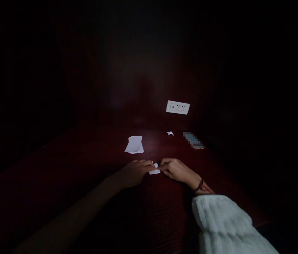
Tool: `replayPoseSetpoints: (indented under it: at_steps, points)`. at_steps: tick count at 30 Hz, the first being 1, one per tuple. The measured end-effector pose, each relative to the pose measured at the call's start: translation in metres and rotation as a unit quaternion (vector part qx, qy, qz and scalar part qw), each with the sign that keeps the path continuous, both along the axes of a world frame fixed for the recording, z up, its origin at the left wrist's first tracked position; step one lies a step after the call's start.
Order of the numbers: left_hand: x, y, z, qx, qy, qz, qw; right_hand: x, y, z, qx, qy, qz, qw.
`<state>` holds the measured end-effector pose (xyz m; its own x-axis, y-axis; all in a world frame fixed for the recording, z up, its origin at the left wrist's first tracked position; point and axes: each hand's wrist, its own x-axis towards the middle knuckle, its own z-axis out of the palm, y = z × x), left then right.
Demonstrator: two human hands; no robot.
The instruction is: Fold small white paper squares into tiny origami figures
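Note:
A small piece of folded white paper [154, 171] lies on the dark red table between my hands, with crease lines on its face. My left hand [135, 173] comes in from the left, its fingers closed together and pressing on the paper's left and upper part. From the right, my right hand [174, 170] has its fingers bent in a pinch at the paper's right edge. The fingertips of both hands nearly meet over the sheet and cover part of it.
Beyond my left hand lies a stack of white paper sheets [134, 144]. Farther back sits a small folded white paper piece [170, 133]. A phone [193, 140] with a blurred-out screen rests at the right. A white wall socket [177, 107] is on the back panel. The surroundings are very dark.

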<state>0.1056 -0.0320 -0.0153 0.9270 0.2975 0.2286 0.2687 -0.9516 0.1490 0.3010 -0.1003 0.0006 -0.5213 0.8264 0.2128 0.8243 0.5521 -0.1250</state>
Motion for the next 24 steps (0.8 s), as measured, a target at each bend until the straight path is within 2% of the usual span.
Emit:
replayPoseSetpoints:
  at_steps: [12, 18, 24]
  points:
    - [0.0004, -0.0006, 0.0000, 0.011, 0.000, 0.001, 1.000, 0.0005, -0.0030, 0.0036, 0.010, -0.071, -0.013, 0.997]
    - [-0.0002, 0.0010, -0.0016, 0.016, 0.005, 0.005, 1.000, 0.0021, -0.0045, 0.0058, 0.011, -0.077, -0.002, 0.997]
    - [-0.0036, 0.0004, -0.0028, 0.022, 0.005, 0.004, 1.000, 0.0026, -0.0056, 0.0033, 0.029, -0.085, -0.035, 0.995]
